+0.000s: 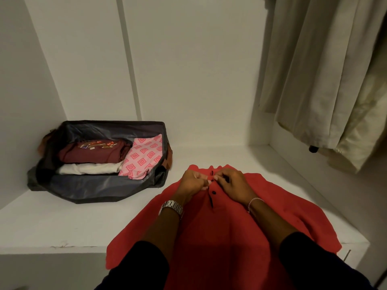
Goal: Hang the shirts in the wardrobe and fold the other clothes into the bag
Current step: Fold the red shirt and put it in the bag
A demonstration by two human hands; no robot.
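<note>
The red shirt [226, 233] lies flat on the white shelf [62, 227], its hem cut off by the lower edge and partly hidden under both dark-sleeved forearms. At its placket, toward 12 o'clock, the left hand [191, 183] and right hand [232, 185] meet, fingers curled and pinching the fabric by a black button [213, 192]; the fingertips are hard to make out. At 10 o'clock the open bag [98, 185] holds folded clothes. At 2 o'clock, pale garments [322, 76] hang, tops cut off.

Shelf [209, 155] open between bag [100, 189] (left), garments [324, 80].
</note>
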